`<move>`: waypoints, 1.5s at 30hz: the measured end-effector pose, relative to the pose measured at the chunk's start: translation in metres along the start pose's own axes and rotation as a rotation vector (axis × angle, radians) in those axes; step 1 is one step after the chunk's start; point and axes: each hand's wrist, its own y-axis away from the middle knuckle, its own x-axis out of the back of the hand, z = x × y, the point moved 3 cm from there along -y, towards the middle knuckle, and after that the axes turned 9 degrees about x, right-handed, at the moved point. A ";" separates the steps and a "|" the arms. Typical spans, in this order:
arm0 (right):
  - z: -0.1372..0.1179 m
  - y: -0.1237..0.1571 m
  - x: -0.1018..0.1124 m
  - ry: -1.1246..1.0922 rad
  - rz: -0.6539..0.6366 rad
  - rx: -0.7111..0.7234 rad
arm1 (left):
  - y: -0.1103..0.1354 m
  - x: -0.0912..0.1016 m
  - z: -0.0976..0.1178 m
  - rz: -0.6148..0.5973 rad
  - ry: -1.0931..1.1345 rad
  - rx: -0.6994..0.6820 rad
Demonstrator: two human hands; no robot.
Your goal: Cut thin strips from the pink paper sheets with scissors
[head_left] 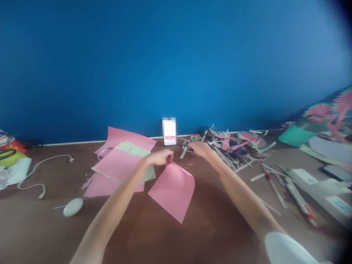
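My left hand (161,157) pinches the far corner of a pink sheet of paper (173,190). The sheet hangs from it and bends at the right side, its lower corner towards me. My right hand (199,148) reaches to the left edge of a heap of paper strips (225,146), its fingers curled. Something small and dark shows at those fingertips, too blurred to name. A short pale strip (183,152) lies just below them.
Pink and pale green sheets (118,165) lie at left. A phone (169,132) stands against the blue wall. Around them are a white cable (41,161), a white oval object (73,207), a power strip (313,183), pens (301,201) and pink paper fans (319,110).
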 end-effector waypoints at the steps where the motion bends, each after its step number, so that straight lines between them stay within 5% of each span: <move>1: 0.000 0.000 -0.001 0.012 0.011 -0.016 | -0.001 0.001 0.000 0.020 0.026 -0.006; 7: 0.007 -0.001 0.003 0.036 0.022 -0.083 | 0.001 -0.003 0.004 -0.128 0.275 -0.030; 16: 0.017 0.013 0.037 0.043 0.150 -0.091 | 0.010 -0.001 0.001 -0.296 0.489 0.108; 24: 0.024 0.015 0.054 -0.220 0.359 -0.187 | 0.026 -0.001 0.004 -0.523 0.386 0.249; 33: 0.012 0.025 0.070 -0.632 0.474 -0.065 | 0.031 -0.014 0.016 -0.679 0.203 0.283; 35: 0.011 0.026 0.071 -0.656 0.458 -0.055 | 0.035 -0.008 0.019 -0.597 0.110 0.331; 39: 0.007 0.023 0.067 -0.643 0.391 -0.012 | 0.041 0.015 0.022 -0.203 -0.024 0.367; 42: 0.003 0.016 0.059 -0.672 0.316 0.033 | 0.038 0.020 0.033 -0.009 -0.030 0.161; 45: -0.001 0.010 0.048 -0.711 0.272 0.071 | 0.026 0.002 0.046 0.052 -0.056 -0.047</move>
